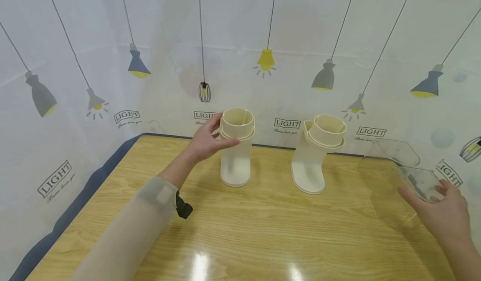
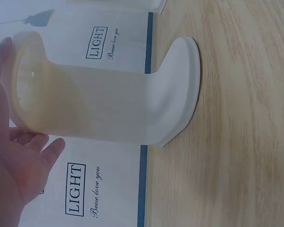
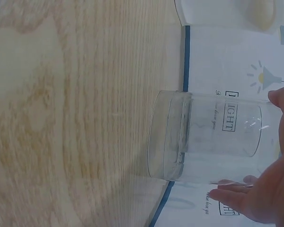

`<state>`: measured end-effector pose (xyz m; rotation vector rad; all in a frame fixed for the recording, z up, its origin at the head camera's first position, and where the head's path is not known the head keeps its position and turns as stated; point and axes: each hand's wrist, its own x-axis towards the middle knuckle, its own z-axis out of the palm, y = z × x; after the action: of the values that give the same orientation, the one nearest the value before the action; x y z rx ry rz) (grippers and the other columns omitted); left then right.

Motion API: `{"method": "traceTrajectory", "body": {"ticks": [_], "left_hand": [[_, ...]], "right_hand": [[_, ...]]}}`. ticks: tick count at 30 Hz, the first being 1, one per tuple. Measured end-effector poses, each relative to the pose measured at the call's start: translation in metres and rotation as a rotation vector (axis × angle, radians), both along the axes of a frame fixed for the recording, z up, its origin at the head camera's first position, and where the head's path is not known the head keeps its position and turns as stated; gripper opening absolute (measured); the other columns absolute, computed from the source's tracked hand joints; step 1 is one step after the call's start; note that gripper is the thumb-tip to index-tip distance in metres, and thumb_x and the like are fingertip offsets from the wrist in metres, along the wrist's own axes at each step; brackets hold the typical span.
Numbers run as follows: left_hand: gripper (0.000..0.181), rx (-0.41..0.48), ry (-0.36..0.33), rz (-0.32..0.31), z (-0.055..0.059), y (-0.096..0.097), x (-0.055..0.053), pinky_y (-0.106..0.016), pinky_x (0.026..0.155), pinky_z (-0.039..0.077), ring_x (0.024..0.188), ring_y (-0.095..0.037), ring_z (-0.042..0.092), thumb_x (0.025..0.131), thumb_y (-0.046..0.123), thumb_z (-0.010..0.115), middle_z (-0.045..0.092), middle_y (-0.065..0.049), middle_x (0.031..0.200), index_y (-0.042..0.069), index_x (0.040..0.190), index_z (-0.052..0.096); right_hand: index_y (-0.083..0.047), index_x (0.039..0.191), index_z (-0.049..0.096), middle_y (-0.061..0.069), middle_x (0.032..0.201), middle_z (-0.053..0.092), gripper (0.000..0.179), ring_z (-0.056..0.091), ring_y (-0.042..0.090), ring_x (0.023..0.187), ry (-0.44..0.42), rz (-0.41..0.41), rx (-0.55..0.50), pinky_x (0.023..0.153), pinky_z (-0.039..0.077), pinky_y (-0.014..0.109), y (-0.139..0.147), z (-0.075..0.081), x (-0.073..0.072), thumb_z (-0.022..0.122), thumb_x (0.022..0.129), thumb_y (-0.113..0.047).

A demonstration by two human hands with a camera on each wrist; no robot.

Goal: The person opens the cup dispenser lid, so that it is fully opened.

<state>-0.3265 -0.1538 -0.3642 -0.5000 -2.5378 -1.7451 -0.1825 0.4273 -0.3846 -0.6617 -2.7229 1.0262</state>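
Two cream plastic stands stand upright near the wall, each with a flat rounded foot and a round collar on top. My left hand [image 1: 206, 141] grips the collar of the left stand [image 1: 236, 160], thumb on the near side and fingers round the other. In the left wrist view this stand [image 2: 104, 101] shows its broad column and foot resting on the table. The right stand [image 1: 309, 164] is untouched, its collar turned slightly aside. At the far right my right hand [image 1: 445, 210] holds a clear plastic container [image 3: 217, 137] between thumb and fingers; its see-through walls blur in the head view.
The wooden table [image 1: 240, 226] reaches back to a white wall sheet [image 1: 240, 30] printed with hanging lamps and lettering. A dark blue border [image 1: 94, 185] runs along the table's left and back edges. A black strap piece [image 1: 184, 208] hangs at the left wrist.
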Motion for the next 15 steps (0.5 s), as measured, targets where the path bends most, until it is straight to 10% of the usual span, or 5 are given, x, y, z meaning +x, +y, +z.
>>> {"method": "traceTrajectory", "body": {"ticks": [15], "left_hand": [[0.112,-0.030,0.004,-0.004,-0.0004,-0.0020,-0.0003,-0.054,0.134,0.035,0.166,-0.034,0.034,0.092,0.037,0.091,0.033,-0.007,0.180,0.017,0.177,0.021]], "right_hand": [[0.007,0.171,-0.007,0.038,0.178,0.008,0.122,0.032,0.070,0.150,0.001,-0.015,0.016,0.099,0.052,0.075,0.0032,-0.0030,-0.0018,0.067,0.102,-0.061]]}}
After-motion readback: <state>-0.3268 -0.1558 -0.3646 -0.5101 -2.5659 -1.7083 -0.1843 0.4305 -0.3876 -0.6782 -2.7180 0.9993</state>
